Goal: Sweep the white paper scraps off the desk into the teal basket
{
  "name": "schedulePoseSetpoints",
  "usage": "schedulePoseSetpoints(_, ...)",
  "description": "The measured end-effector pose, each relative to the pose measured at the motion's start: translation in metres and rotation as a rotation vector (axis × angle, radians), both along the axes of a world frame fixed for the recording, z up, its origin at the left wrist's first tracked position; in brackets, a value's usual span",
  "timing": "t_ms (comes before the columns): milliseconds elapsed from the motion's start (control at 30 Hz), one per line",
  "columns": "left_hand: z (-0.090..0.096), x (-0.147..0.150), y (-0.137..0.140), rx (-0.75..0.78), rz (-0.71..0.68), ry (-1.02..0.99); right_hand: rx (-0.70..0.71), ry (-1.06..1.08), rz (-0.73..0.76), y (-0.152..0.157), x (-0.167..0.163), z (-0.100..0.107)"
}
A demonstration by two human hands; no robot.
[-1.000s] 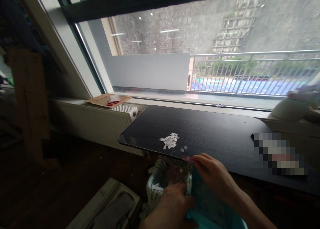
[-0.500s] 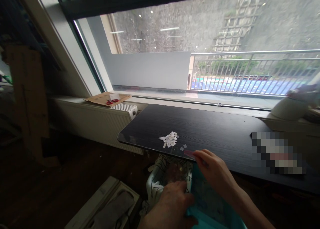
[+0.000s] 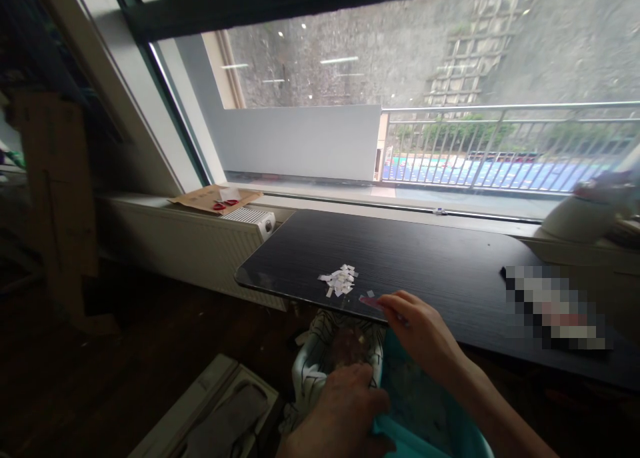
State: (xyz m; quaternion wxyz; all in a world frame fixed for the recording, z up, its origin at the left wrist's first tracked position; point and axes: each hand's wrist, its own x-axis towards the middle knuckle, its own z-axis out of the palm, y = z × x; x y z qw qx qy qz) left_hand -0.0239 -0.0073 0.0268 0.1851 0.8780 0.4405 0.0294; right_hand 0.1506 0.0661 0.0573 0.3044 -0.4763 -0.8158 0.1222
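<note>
In the head view my right hand (image 3: pixel 417 328) is closed in a pinch on a thin, pinkish, see-through strip (image 3: pixel 369 301). The strip's tip lies over the near edge of the black table, beside a small clear square (image 3: pixel 371 293). Left of it is a loose pile of small white paper pieces (image 3: pixel 341 281). My left hand (image 3: pixel 343 408) is low in front of the table with curled fingers, between a white cloth with dark lines (image 3: pixel 304 365) and a teal, partly see-through container or bag (image 3: pixel 417 385). What its fingers grip is hidden.
The black table (image 3: pixel 400 245) stands against the window. A blurred-out object (image 3: pixel 555 308) lies at its right. Red-handled scissors (image 3: pixel 225 204) rest on brown paper (image 3: pixel 193 198) above the radiator (image 3: pixel 200 245). A pale box-like unit (image 3: pixel 210 405) stands on the floor.
My right hand has shifted slightly left with the strip, whose tip now covers the spot where a second clear square showed. My left hand has hardly moved.
</note>
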Motion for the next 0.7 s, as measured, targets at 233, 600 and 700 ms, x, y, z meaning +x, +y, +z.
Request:
schedulePoseSetpoints(233,-0.001,-0.003,0.005,-0.014,-0.028,0.032,-0.049,-0.008,0.035,0.003,-0.005,-0.005)
schedulePoseSetpoints(600,-0.001,-0.002,0.006,-0.001,0.020,0.052,0.025,-0.010,-0.083,0.022,0.012,-0.010)
schedulePoseSetpoints(700,-0.001,-0.004,0.006,-0.001,0.010,0.033,0.001,-0.008,0.015,0.004,0.010,-0.015)
